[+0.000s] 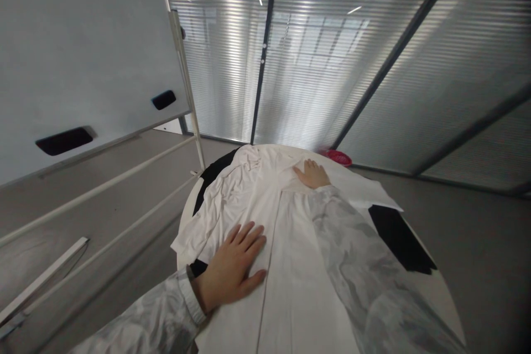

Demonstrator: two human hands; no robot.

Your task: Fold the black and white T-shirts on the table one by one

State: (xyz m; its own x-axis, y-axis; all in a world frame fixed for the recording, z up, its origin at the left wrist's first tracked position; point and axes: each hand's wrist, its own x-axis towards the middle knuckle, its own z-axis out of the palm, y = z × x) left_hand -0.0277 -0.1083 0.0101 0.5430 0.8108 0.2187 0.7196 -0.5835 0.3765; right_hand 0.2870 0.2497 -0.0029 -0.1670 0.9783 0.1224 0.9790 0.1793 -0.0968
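Observation:
A white garment (pixel 274 221), which looks like a shirt, lies spread over a round table (pixel 440 301). Its left side is bunched in wrinkles, while the middle and right lie flatter. My left hand (pixel 232 265) rests flat on the cloth at the lower left, fingers spread. Farther up, near the garment's far end, my right hand (pixel 313 174) presses flat on it with the fingers stretched out. Neither hand grips anything. My right sleeve hides part of the garment's right side.
Black patches (pixel 400 238) show on the tabletop beside the cloth. A red basket (pixel 339 157) sits beyond the far edge. At the left stands a whiteboard (pixel 91 38) on a pale frame (pixel 124 177). A ribbed translucent partition (pixel 307 77) rises behind.

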